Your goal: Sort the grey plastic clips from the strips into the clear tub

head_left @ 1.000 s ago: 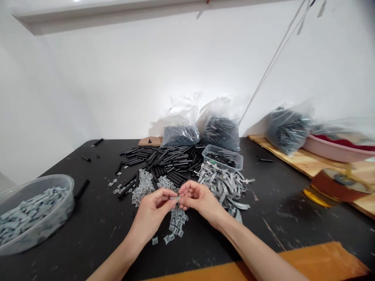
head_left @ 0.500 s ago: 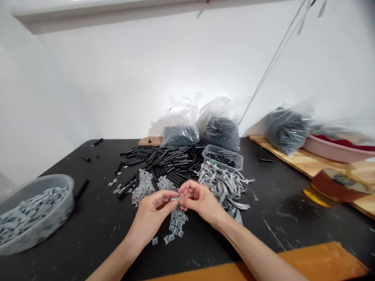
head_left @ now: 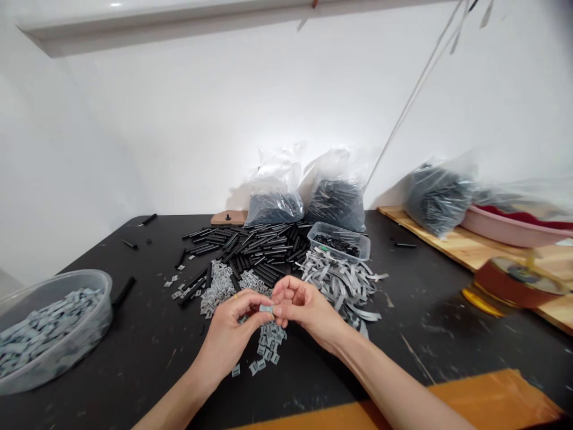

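My left hand (head_left: 228,337) and my right hand (head_left: 307,310) meet above the black table, and their fingertips pinch a small grey piece (head_left: 267,309) from both sides. Its shape is partly hidden by my fingers. Just below my hands lies a scatter of small grey clips (head_left: 267,345), and more of them (head_left: 218,289) sit beyond my left hand. Behind my right hand is a heap of grey flat strips (head_left: 338,283). Black tubes (head_left: 257,251) lie in a loose pile further back.
A clear plastic tub of grey pieces (head_left: 54,331) stands at the left, and a smaller tub of black pieces (head_left: 339,242) sits at the back. Plastic bags of black tubes (head_left: 336,200) line the wall. A wooden board (head_left: 461,251) holds a pink basin (head_left: 510,230) and an amber jar (head_left: 513,283).
My fingers have closed in a little around the grey piece, which now shows wider between my fingertips. My left hand has turned slightly. The view has shifted slightly.
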The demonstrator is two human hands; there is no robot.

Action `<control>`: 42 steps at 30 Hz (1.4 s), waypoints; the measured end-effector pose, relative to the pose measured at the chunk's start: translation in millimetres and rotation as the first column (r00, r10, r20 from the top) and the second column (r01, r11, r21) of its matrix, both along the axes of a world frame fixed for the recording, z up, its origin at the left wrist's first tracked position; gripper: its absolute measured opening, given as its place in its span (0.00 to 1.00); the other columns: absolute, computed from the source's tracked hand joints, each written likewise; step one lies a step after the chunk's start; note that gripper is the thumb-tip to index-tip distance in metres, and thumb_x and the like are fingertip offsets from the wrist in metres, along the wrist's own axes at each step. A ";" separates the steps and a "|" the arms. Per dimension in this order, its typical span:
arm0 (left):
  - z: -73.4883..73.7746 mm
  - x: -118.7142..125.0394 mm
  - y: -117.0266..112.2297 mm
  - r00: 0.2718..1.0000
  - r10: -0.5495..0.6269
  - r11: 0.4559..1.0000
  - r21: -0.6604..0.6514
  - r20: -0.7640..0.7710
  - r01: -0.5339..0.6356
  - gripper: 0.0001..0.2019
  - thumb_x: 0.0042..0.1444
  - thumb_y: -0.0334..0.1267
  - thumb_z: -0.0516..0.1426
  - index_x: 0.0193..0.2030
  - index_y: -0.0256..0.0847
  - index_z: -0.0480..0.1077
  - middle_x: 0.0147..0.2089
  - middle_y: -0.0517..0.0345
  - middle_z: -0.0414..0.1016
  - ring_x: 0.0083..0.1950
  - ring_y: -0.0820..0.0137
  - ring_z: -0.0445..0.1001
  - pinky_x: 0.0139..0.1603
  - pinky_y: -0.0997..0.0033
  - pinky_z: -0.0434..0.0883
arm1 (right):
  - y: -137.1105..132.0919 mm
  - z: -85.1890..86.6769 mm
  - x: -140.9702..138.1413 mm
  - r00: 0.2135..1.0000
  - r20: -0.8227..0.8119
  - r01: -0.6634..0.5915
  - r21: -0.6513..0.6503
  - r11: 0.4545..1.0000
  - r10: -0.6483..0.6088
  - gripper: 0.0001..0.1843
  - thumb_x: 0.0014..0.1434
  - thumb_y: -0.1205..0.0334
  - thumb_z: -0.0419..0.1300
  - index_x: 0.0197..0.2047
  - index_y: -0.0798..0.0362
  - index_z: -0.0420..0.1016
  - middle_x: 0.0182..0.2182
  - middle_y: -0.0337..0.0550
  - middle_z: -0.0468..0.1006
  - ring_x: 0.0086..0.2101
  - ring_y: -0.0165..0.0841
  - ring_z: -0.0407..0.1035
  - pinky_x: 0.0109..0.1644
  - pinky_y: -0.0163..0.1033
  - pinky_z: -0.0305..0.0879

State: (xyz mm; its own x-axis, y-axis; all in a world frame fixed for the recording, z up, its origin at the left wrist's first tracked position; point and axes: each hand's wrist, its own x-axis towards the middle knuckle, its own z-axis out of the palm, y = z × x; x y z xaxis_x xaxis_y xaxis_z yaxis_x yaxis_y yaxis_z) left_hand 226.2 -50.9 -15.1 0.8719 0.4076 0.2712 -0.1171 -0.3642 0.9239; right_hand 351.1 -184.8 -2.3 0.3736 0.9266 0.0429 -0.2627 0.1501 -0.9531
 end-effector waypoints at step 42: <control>4.7 -4.0 0.3 0.998 -0.003 0.975 -0.224 -0.060 -0.010 0.06 0.54 0.39 0.62 0.36 0.42 0.72 0.31 0.62 0.77 0.33 0.71 0.75 0.37 0.74 0.72 | 3.0 -9.7 -4.1 1.000 -0.008 0.028 0.045 0.999 -0.028 0.16 0.49 0.60 0.71 0.39 0.56 0.74 0.26 0.37 0.74 0.26 0.26 0.67 0.33 0.32 0.62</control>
State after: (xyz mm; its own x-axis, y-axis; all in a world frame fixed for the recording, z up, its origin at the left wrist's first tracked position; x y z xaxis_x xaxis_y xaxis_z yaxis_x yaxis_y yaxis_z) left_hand 222.3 -50.6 -10.4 0.8823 0.4550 0.1202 -0.0584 -0.1475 0.9873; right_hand 347.0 -181.8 -12.1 0.3997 0.9130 0.0817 -0.2649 0.2003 -0.9432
